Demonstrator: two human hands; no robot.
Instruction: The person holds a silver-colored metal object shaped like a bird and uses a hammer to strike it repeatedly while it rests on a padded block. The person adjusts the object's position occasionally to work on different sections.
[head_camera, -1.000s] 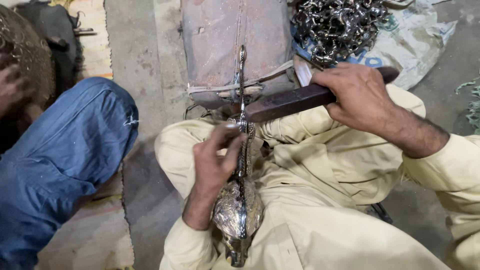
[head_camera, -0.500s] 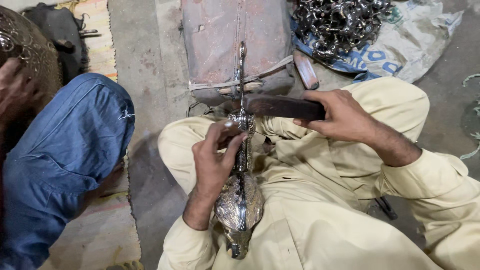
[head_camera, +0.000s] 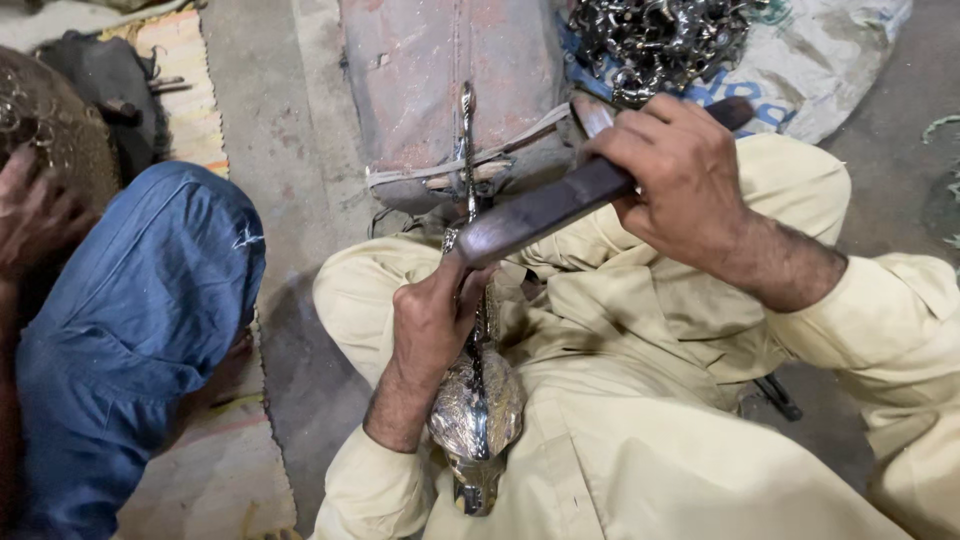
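Closest to me, in the person's lap, lies a silver ornamental metal piece (head_camera: 476, 415) with a bulbous embossed body, its thin stem running up and away across the cream-coloured trousers (head_camera: 640, 440). The left hand (head_camera: 432, 325) is closed around the stem just above the swollen part, fingers wrapped tight, pinning it against the leg. A little further out, the right hand (head_camera: 680, 175) is clenched on the handle end of a dark flat bar (head_camera: 545, 208), a heavy file or beater by the look of it, whose far end is laid across the stem right at the left hand's knuckles. The two hands are apart, each clamped on its own thing, and meet only where bar touches stem.

I'd judge the work to be mid-course: the embossed body looks bright and finished, while the bar sits on the narrow neck, so that part seems to be what is in hand. How much of the stem is left to dress I cannot tell from here.

Beyond the hands the stem's tip (head_camera: 466, 100) reaches onto a worn reddish block (head_camera: 440, 70) bound with a pale strap (head_camera: 470, 160). Further back, a heap of shiny metal parts (head_camera: 660, 35) rests on a sack (head_camera: 820, 60). Off to the left sits another person's knee in blue cloth (head_camera: 140, 310), and that person's hand (head_camera: 35, 215) rests on a round patterned metal dish (head_camera: 55, 125)
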